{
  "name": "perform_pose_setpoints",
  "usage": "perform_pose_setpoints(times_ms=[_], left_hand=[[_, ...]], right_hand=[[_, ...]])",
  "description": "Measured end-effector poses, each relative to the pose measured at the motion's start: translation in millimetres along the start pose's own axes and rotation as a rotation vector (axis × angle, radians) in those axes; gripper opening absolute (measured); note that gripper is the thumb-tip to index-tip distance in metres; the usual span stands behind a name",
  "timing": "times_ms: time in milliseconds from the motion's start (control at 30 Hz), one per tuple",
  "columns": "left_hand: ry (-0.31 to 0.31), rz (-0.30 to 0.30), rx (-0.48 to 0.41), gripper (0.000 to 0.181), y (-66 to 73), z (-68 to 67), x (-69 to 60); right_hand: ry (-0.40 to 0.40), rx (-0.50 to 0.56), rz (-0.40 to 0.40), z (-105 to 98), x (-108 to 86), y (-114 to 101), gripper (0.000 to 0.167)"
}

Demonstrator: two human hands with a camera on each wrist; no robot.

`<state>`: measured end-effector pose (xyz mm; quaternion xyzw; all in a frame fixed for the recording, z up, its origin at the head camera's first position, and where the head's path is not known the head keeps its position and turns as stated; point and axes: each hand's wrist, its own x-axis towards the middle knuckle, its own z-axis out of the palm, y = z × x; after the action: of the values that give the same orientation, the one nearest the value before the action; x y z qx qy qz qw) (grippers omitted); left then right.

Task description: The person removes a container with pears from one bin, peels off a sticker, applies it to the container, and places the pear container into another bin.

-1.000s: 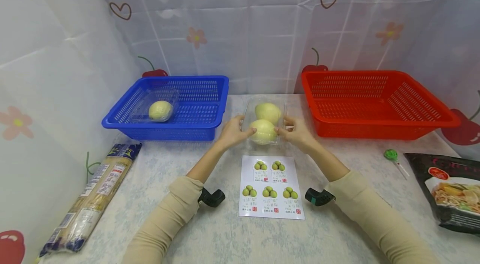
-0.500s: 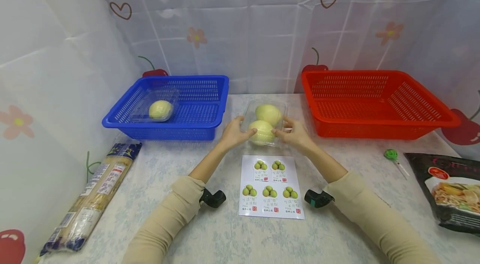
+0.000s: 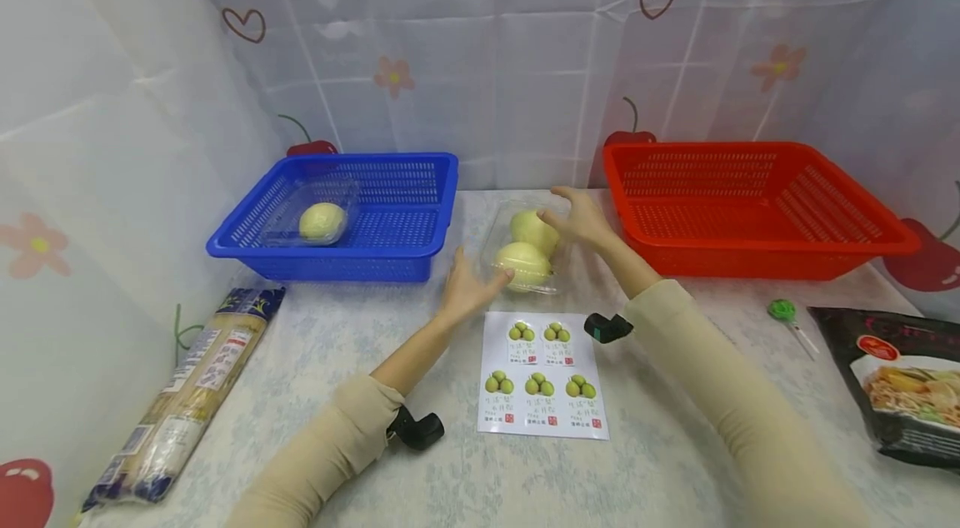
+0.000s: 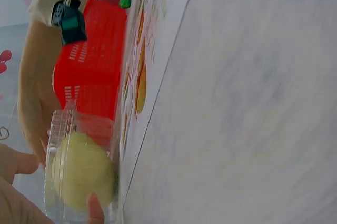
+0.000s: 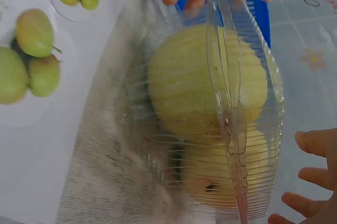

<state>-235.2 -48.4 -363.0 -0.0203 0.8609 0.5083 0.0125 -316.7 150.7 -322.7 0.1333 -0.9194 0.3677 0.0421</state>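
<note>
Pale cloth (image 3: 315, 361) is spreading below; mid-frame, the left hand (image 3: 467, 288) is splaying, gripping nothing, by the lower left of the box (image 3: 499, 231) — its length running up-frame — and the right hand (image 3: 587, 220), likewise empty, is hovering upper right.

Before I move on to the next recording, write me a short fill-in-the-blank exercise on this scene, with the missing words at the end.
1. The right hand is by a clear box that contains ____ pale yellow fruits.
2. Another clear box sits inside the ____ basket.
3. The white sheet carries ____ printed labels.
4. The round head of the lollipop is coloured ____.

Missing words: two; blue; five; green.
</note>
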Motion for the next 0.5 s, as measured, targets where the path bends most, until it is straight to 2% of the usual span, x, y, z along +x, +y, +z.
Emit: perform_pose_setpoints(times_ms=[67,167,300,400,500], left_hand=[[0.041,-0.068,-0.121,0.095,-1.6,3.6,-4.8],[0.083,-0.139,-0.319,0.092,-1.3,7.8,-10.2],[0.082,-0.212,-0.556,0.092,1.6,12.0,-14.3],[0.071,-0.258,-0.617,0.093,3.8,15.4,-15.8],[0.081,-0.276,-0.606,0.093,5.0,19.2,-16.6]], right_hand=[[-0.019,-0.01,-0.002,0.9,11.2,2.1,0.056],[-0.047,-0.017,0.012,3.4,25.0,5.3,0.055],[-0.056,0.014,0.045,7.4,37.4,13.4,0.053],[-0.051,0.033,0.066,9.6,42.7,19.9,0.049],[-0.053,0.041,0.077,12.0,45.7,24.0,0.046]])
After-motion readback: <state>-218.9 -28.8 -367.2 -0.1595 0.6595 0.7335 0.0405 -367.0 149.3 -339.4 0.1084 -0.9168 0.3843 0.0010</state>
